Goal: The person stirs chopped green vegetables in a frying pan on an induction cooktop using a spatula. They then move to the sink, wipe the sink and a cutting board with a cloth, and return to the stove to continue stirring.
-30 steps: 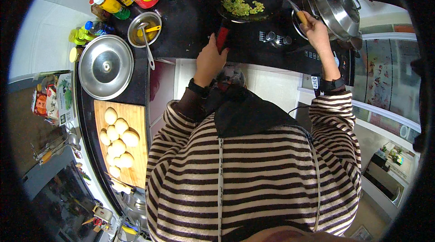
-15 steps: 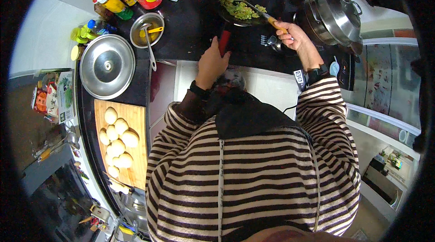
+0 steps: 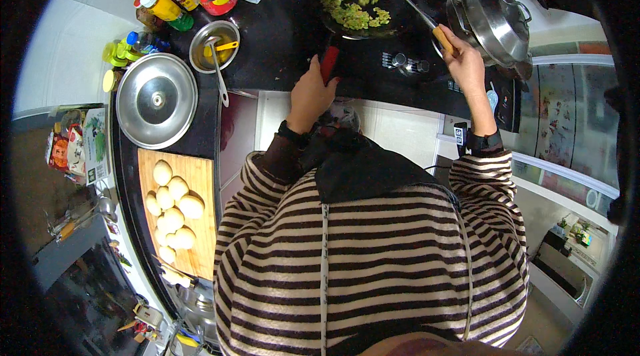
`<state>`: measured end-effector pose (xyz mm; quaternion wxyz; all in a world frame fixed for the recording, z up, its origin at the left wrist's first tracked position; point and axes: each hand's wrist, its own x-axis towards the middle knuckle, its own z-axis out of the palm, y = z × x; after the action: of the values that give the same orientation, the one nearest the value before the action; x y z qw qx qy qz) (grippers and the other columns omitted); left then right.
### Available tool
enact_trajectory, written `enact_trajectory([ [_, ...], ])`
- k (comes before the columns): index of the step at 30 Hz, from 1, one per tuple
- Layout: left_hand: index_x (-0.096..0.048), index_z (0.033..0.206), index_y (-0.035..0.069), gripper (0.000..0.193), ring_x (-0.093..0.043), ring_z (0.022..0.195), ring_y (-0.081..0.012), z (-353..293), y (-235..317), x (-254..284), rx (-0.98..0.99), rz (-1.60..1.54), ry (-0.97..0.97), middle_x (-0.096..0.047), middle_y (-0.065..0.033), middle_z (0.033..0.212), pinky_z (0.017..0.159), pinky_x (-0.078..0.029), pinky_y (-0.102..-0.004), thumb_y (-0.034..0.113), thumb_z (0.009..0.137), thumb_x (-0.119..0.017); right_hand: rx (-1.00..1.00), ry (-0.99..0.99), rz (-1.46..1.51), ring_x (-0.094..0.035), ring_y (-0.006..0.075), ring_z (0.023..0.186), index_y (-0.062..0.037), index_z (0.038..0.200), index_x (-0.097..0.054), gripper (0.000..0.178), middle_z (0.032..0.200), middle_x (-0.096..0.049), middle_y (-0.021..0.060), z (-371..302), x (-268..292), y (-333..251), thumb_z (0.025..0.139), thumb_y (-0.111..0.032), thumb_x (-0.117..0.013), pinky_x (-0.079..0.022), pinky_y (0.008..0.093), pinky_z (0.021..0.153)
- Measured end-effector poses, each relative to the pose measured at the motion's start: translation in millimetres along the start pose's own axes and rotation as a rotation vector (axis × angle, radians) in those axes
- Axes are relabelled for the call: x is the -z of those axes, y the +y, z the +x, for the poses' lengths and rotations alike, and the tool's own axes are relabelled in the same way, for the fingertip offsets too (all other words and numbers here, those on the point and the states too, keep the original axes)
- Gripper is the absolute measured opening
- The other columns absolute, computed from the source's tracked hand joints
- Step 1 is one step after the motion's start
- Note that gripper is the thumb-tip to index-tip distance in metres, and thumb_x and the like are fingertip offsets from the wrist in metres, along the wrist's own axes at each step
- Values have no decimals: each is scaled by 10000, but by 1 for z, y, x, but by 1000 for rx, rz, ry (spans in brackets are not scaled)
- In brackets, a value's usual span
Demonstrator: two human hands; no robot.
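Swung rightward, my right hand (image 3: 465, 66) grips the spatula (image 3: 427, 19); my left hand (image 3: 311, 95) clasps the wok handle (image 3: 330, 63); rough stirring could spill food (image 3: 360, 18).

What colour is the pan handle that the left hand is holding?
The pan handle is red, seen best in the head view.
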<state>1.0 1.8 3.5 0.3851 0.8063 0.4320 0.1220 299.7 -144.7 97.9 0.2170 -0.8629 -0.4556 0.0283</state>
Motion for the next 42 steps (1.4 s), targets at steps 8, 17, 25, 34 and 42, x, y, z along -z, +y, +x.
enact_trajectory([
  [8,-345,1381,-14,741,-616,924,-440,-1,-2,0,14,-13,-13,-634,-278,1013,780,-496,-477,306,807,-686,-93,-80,168,-628,242,658,-146,1252,-605,475,852,-675,122,54,-33,56,789,-210,-688,-482,330,604],
  [17,-322,1397,-9,762,-624,914,-432,-1,-2,3,28,-6,-49,-642,-264,1012,783,-504,-486,284,793,-685,-492,-531,760,-320,31,403,-158,1287,-578,426,586,-440,-63,55,-29,-17,864,-134,-609,-212,190,348],
  [25,-306,1408,-2,795,-617,948,-428,-1,-1,1,27,-25,-55,-635,-261,1045,807,-497,-481,261,774,-707,-19,-217,-120,-632,389,984,-43,1196,-609,421,990,-671,225,82,38,26,879,-320,-587,-478,390,863],
  [34,-308,1405,1,790,-615,952,-430,-2,-2,2,11,-34,-45,-631,-264,1054,812,-495,-480,270,777,-704,-681,-915,239,-255,-2,333,-156,1202,-527,306,569,-406,-45,97,73,14,925,-285,-549,-173,184,266],
  [42,-297,1417,-4,807,-615,956,-428,-1,-2,3,34,7,-58,-630,-266,1058,808,-500,-474,290,783,-700,-858,-889,1246,-275,-16,355,-141,1151,-487,248,580,-431,-56,23,-38,0,933,-237,-555,-166,140,262],
])
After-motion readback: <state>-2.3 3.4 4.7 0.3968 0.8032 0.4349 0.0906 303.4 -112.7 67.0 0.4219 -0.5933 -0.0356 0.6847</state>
